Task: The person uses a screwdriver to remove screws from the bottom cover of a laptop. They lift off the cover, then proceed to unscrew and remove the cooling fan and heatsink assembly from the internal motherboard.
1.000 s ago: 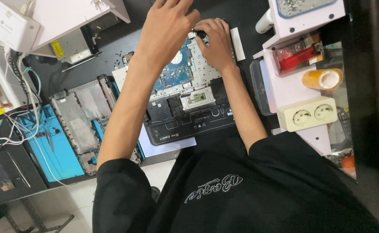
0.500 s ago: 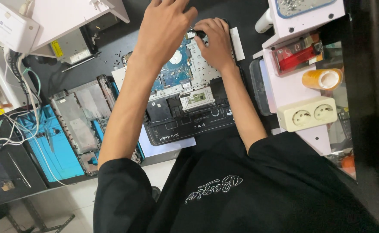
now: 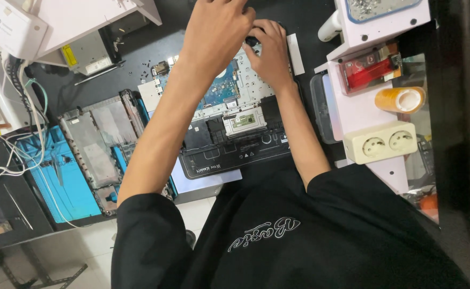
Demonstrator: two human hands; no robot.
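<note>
An opened laptop base (image 3: 235, 152) lies on the dark bench, its blue circuit board (image 3: 221, 91) and silver touchpad module (image 3: 244, 120) exposed. My left hand (image 3: 219, 32) lies palm down over the far part of the board, and the top edge of the picture cuts off its fingertips. Just to its right, my right hand (image 3: 271, 53) has its fingers curled, the fingertips pinched on a small dark part (image 3: 253, 40) at the laptop's far edge. The two hands touch each other there.
A removed grey laptop cover (image 3: 93, 147) lies on a blue mat (image 3: 53, 182) at the left, beside white cables (image 3: 10, 160). On the right stand a white double socket (image 3: 385, 142), an orange tape roll (image 3: 401, 99), a red clear box (image 3: 369, 69) and a white tray (image 3: 379, 16).
</note>
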